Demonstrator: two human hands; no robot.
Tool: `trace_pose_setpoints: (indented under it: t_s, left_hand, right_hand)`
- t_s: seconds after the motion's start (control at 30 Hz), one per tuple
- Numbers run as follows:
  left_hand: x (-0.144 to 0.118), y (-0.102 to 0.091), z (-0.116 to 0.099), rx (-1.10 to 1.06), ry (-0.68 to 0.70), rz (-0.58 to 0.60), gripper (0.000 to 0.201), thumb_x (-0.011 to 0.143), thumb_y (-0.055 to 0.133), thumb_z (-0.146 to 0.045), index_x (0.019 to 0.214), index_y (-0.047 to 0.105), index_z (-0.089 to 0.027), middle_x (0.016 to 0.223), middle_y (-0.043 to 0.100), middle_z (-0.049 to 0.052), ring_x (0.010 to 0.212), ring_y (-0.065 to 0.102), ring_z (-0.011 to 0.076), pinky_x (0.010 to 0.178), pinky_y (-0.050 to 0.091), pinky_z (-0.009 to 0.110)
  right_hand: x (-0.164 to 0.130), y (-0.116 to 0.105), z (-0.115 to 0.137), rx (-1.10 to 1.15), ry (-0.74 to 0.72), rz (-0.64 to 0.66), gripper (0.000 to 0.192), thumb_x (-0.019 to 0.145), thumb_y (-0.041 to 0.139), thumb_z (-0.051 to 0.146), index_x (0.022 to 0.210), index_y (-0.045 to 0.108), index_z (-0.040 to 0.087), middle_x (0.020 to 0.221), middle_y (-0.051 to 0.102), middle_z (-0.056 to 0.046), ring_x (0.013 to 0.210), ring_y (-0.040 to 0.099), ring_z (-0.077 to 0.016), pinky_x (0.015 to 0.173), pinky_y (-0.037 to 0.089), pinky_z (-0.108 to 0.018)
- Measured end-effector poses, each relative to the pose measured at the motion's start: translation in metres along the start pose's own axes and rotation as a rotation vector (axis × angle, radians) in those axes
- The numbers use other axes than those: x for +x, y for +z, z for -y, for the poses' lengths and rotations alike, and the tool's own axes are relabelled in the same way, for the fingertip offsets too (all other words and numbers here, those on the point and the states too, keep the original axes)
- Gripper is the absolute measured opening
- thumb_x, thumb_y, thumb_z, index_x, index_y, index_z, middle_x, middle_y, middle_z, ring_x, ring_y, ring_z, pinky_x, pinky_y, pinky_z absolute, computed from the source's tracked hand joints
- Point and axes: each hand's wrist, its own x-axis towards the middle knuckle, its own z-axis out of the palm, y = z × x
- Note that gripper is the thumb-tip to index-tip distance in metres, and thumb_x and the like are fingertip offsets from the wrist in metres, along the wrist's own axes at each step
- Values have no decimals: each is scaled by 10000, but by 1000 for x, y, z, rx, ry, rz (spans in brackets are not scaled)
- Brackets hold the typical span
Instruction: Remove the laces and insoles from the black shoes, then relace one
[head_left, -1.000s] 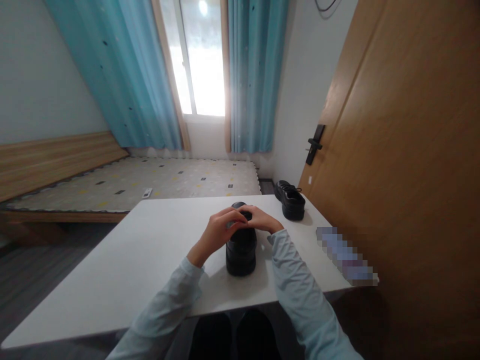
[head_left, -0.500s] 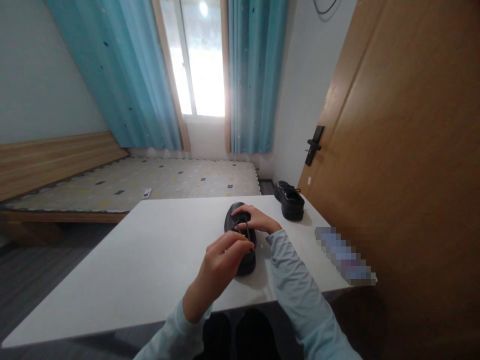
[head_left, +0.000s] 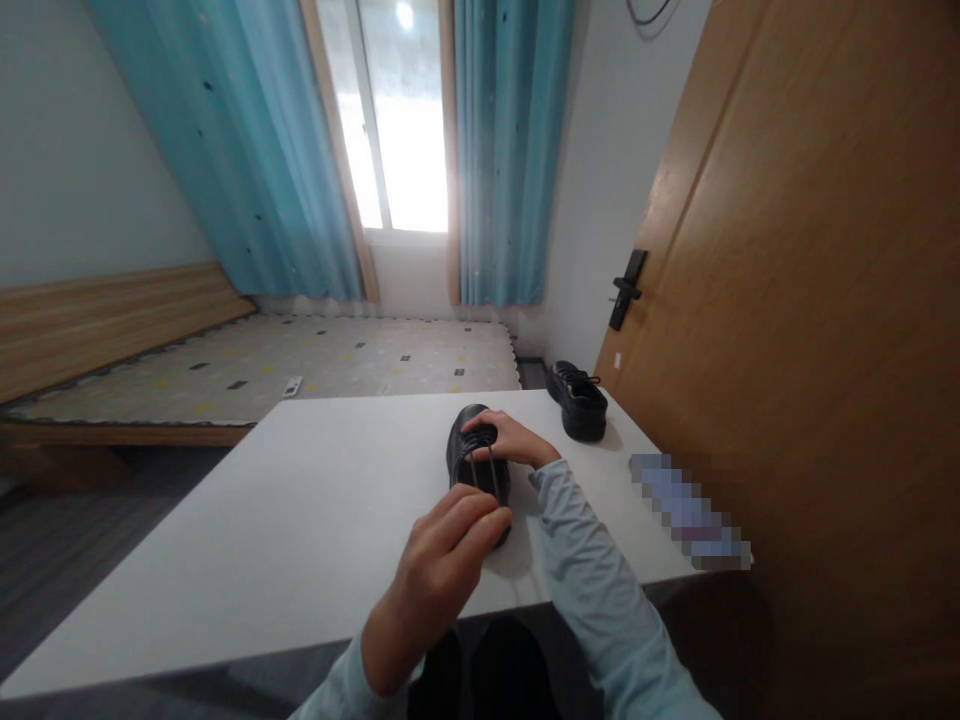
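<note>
A black shoe (head_left: 466, 455) lies on the white table (head_left: 300, 500) in front of me, toe pointing away. My right hand (head_left: 504, 440) rests on the shoe's upper, pressing it down. My left hand (head_left: 444, 560) is raised toward me with its fingers pinched on the black laces (head_left: 484, 472), which stretch taut from the shoe's front to my fingers. A second black shoe (head_left: 577, 400) stands at the far right corner of the table, apart from both hands.
A wooden door (head_left: 787, 300) with a black handle (head_left: 624, 288) stands close on the right. Beyond the table lie a low bed with a patterned mattress (head_left: 285, 365), blue curtains (head_left: 510, 150) and a bright window. A blurred patch sits by the table's right edge.
My left hand has left the shoe's top and pulled back toward me, drawing the laces taut. The right hand has stayed on the shoe.
</note>
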Motion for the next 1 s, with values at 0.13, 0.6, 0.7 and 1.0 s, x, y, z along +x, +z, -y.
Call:
trace_pose_setpoints:
  t_s: [0.13, 0.6, 0.7, 1.0]
  left_hand:
    - [9, -3, 2, 16, -30, -30, 188, 828, 530, -15, 907, 604, -169, 802, 611, 33, 747, 578, 108, 660, 495, 206]
    - [76, 1, 73, 3, -483, -280, 101, 793, 626, -268, 790, 627, -168, 754, 620, -8, 625, 601, 80, 492, 496, 147]
    - [76, 9, 94, -241, -644, -359, 168, 786, 627, -316, 821, 586, -156, 746, 596, -15, 523, 599, 79, 417, 484, 164]
    - [47, 28, 128, -532, -773, -467, 242, 767, 638, -351, 864, 555, -145, 823, 586, 13, 728, 700, 177, 656, 602, 307]
  right_hand:
    - [0, 0, 0, 1, -8, -10, 441, 618, 797, 290, 1018, 668, 157, 993, 624, -60, 978, 565, -210, 900, 417, -354]
    - [2, 0, -4, 29, -40, 17, 471, 638, 785, 350, 1048, 653, 159, 1044, 622, -65, 998, 556, -216, 909, 413, -354]
    - [1, -2, -2, 48, -30, 31, 479, 657, 772, 354, 1078, 651, 161, 1082, 625, -74, 1033, 553, -223, 937, 404, -362]
    - [-1, -4, -8, 256, -54, 32, 354, 747, 691, 391, 1033, 694, 183, 1161, 649, -86, 1129, 554, -231, 1022, 356, -390]
